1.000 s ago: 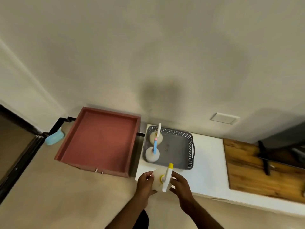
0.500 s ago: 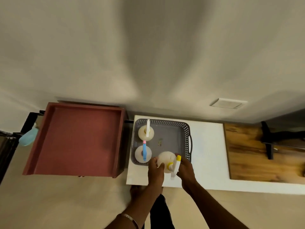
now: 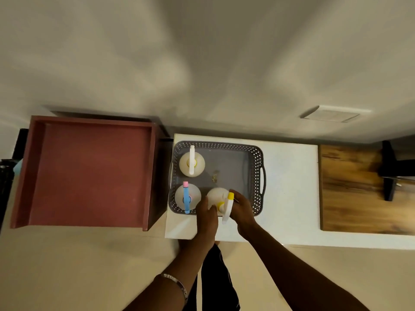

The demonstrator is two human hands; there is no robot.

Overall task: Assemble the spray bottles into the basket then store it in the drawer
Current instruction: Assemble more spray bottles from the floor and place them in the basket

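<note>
Progress: approx. two-thirds thru loading, by judgement. 2 bottles stand upright in basket [image 3: 258, 176]; 3rd being set in now. No further loose bottles in view.
Left to do: let go of 3rd bottle, carry basket to drawer [image 3: 89, 173], shut drawer.
3rd bottle [image 3: 217, 196]: white, round body, white trigger head w/ yellow nozzle tip; upright, in basket's near-right part, just beside blue one. Whether base is seated on floor of basket: cannot tell.
Left hand [image 3: 207, 217]: fingers curled on bottle's near-left side, gripping it.
Right hand [image 3: 242, 208]: wrapped round right side by the trigger, gripping too.
Other bottles: white-trigger bottle [image 3: 192, 163] far-left; blue-trigger bottle [image 3: 187, 197], pink tip, near-left.
Basket: grey, perforated wall, side handles; sits on white counter [image 3: 289, 198].
Drawer: reddish-brown, pulled open, left of counter, nothing seen inside.
</note>
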